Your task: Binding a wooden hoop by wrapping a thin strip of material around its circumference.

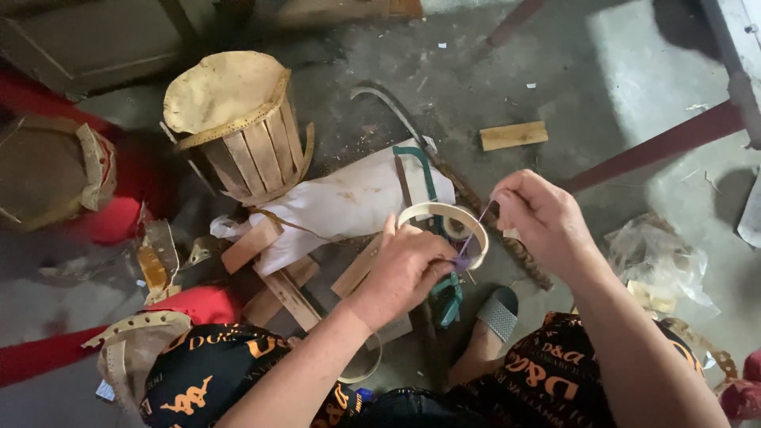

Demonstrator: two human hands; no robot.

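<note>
Two hands work close in front of us, seated on the floor, knees in dark printed cloth at 6 o'clock. Our left hand [404, 273] is clenched around a pale bent strip hoop [441, 212], pinching its near rim at a small purple bit, what it is we cannot tell. Our right hand [539, 218], at 3 o'clock of the hoop, has fingertips pinched on a thin purple thread [474, 231] that runs taut down to that pinch point. To do this well, we judge: keep the thread tight, hold the hoop steady with the left, pull along the line of the thread and not across the rim, so the strip does not twist or spring open. A grey sandal [498, 313] sits just under the hands at 5 o'clock. Wooden slats [287, 292] lie at 9 o'clock of the left hand, near a white cloth [349, 202] with a green-framed saw [422, 170] on it. Farther, at 11 o'clock, a slatted wooden drum [242, 127] with a skin top stands tilted. A small wood block [514, 135] lies at 1 o'clock, well apart on the concrete floor [626, 79].
</note>
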